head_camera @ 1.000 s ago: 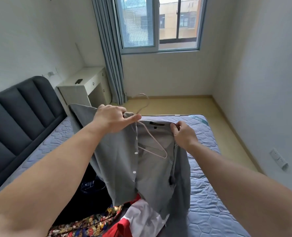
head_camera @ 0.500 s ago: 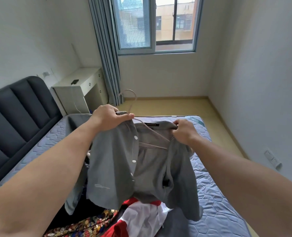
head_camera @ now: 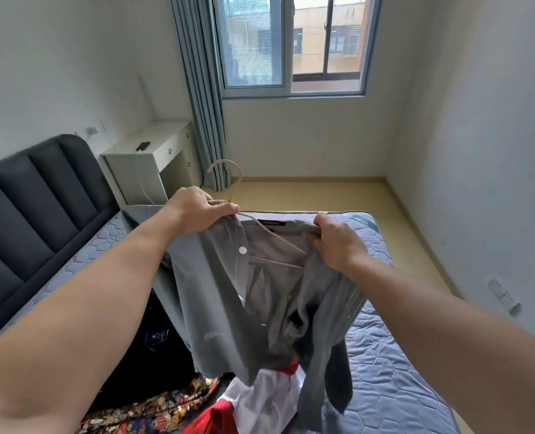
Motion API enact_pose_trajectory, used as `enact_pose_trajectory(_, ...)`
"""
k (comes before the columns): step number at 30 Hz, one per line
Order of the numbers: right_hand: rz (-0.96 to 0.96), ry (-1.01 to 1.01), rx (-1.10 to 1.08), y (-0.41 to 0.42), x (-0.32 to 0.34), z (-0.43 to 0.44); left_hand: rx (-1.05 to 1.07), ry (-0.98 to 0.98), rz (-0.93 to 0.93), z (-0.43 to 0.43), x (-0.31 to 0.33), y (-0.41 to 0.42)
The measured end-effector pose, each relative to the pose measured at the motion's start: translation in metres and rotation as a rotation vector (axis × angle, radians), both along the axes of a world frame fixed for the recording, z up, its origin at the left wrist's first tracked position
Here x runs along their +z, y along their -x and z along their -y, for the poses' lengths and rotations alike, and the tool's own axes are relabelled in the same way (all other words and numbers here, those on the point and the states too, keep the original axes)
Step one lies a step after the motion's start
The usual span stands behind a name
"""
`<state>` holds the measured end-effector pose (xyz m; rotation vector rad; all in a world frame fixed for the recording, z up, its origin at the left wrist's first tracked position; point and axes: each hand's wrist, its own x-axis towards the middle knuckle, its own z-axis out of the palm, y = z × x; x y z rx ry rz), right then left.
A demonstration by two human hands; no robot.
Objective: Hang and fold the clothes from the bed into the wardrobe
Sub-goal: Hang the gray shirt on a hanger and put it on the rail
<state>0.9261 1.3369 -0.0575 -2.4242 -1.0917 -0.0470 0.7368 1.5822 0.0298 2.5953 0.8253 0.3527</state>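
I hold a grey button-up shirt (head_camera: 216,296) up over the bed. My left hand (head_camera: 197,211) grips its left collar and shoulder together with a thin pale pink hanger (head_camera: 269,233), whose hook rises above my fingers. My right hand (head_camera: 338,242) pinches the right side of the collar. The hanger's bar and one arm lie inside the open shirt. Below it lie other clothes: a black garment (head_camera: 153,364), a colourful patterned one (head_camera: 153,415) and a red and white one (head_camera: 253,402). The wardrobe is out of view.
The blue quilted mattress (head_camera: 394,371) has a dark padded headboard (head_camera: 31,208) on the left. A white desk (head_camera: 153,158) with a phone on it stands by the grey curtain (head_camera: 203,98) and the window. Wooden floor runs past the bed's far end and right side.
The shirt has dropped and swung from hanging out to the left to hanging under my hands. My right hand has pulled the collar further over the hanger's right arm.
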Motion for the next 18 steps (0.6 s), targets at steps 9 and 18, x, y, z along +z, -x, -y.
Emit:
enact_pose_trajectory(9,0.234,0.170,0.015,-0.004,0.003,0.011,-0.081,0.087,-0.132,0.003,0.004,0.002)
enact_pose_trajectory(18,-0.015,-0.004,-0.066,0.004,0.030,-0.005,0.000,-0.182,-0.110,0.019,-0.019,-0.003)
